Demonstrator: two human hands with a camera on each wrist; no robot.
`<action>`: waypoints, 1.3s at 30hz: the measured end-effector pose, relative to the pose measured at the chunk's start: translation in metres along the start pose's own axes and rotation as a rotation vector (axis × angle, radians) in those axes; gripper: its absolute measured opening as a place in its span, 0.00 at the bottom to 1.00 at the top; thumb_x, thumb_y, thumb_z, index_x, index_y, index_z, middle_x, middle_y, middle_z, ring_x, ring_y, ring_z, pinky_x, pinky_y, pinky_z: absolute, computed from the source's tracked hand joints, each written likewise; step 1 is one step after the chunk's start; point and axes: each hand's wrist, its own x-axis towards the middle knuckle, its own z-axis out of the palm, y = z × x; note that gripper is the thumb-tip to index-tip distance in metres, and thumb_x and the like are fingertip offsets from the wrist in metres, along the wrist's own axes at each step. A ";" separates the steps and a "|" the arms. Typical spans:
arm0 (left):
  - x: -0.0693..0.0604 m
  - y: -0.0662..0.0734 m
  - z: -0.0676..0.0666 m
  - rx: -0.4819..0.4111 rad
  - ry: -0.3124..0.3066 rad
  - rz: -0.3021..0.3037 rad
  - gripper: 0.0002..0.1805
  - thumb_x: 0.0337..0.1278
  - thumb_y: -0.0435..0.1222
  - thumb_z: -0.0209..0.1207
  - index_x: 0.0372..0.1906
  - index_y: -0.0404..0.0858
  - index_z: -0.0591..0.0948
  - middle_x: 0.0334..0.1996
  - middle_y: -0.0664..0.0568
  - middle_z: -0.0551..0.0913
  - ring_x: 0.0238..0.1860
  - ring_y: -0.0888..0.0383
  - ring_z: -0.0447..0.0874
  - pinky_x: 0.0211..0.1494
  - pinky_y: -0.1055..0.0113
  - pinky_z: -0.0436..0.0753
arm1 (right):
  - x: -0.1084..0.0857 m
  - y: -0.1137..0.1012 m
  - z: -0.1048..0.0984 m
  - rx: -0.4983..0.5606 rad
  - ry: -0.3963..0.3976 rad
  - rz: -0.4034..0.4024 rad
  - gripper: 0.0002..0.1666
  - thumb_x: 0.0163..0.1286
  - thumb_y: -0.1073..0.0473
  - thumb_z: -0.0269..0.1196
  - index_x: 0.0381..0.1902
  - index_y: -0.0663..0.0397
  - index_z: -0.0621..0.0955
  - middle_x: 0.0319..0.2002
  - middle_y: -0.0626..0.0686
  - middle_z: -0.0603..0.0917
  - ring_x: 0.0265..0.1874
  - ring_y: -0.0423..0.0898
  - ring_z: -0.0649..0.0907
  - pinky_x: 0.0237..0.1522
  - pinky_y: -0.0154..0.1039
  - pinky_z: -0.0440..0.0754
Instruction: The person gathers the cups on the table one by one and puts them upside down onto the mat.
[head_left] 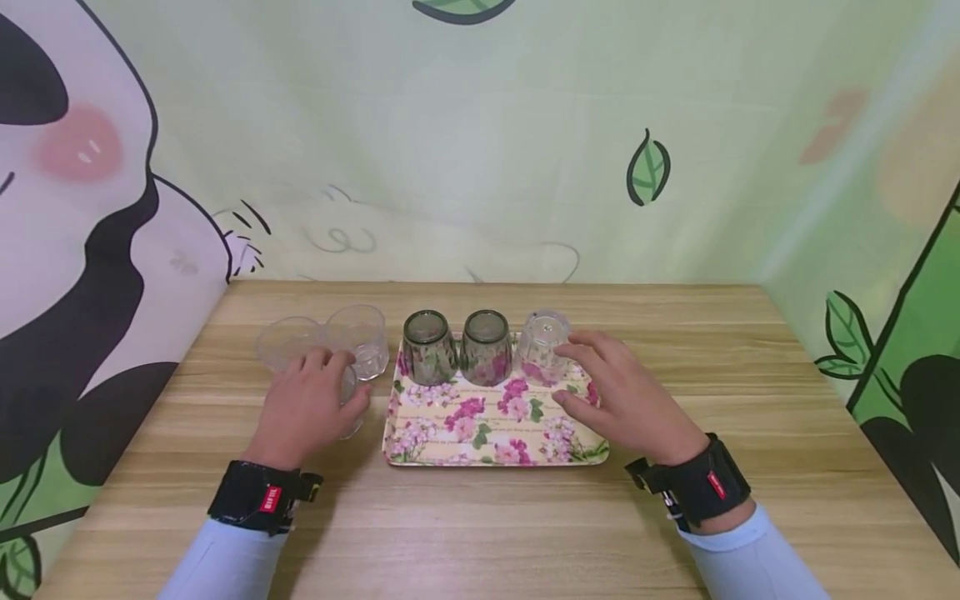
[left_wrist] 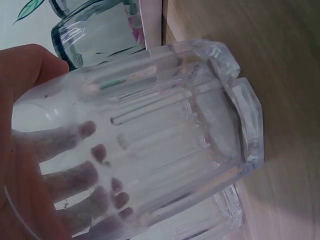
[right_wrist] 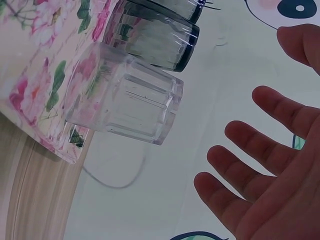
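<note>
My left hand (head_left: 303, 404) holds a clear glass (left_wrist: 165, 115) near its rim, the fingers seen through its wall in the left wrist view; the thick base points down to the table, and I cannot tell if it touches. Two more clear glasses (head_left: 362, 346) stand mouth up just behind that hand. On a floral tray (head_left: 450, 446), two grey-tinted glasses (head_left: 427, 350) and one clear glass (right_wrist: 135, 100) stand upside down along the back edge. My right hand (head_left: 618, 396) hovers beside that clear glass, fingers spread and apart from it in the right wrist view.
The wooden table (head_left: 480, 533) reaches back to a wall covering (head_left: 480, 167) printed with a panda and leaves. Both wrists wear black straps (head_left: 258, 496) over light blue sleeves.
</note>
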 end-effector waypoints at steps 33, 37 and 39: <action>-0.007 0.005 -0.015 -0.048 0.135 0.045 0.25 0.59 0.51 0.58 0.52 0.37 0.81 0.56 0.36 0.80 0.58 0.36 0.75 0.48 0.38 0.82 | 0.000 0.002 -0.002 0.002 0.023 -0.018 0.30 0.69 0.51 0.64 0.66 0.55 0.74 0.65 0.59 0.73 0.65 0.55 0.73 0.65 0.54 0.75; -0.008 0.009 -0.020 -0.058 0.193 0.077 0.23 0.58 0.50 0.58 0.50 0.36 0.82 0.54 0.37 0.81 0.57 0.37 0.76 0.48 0.39 0.82 | 0.000 0.003 -0.002 0.007 0.021 -0.019 0.30 0.70 0.53 0.62 0.67 0.56 0.73 0.65 0.58 0.73 0.65 0.54 0.73 0.66 0.53 0.74; -0.009 0.011 -0.020 -0.063 0.240 0.100 0.23 0.57 0.49 0.58 0.49 0.36 0.82 0.52 0.38 0.82 0.55 0.37 0.78 0.46 0.41 0.83 | 0.000 0.003 -0.002 0.009 0.020 -0.018 0.30 0.70 0.52 0.63 0.67 0.55 0.73 0.65 0.59 0.73 0.65 0.54 0.73 0.66 0.53 0.74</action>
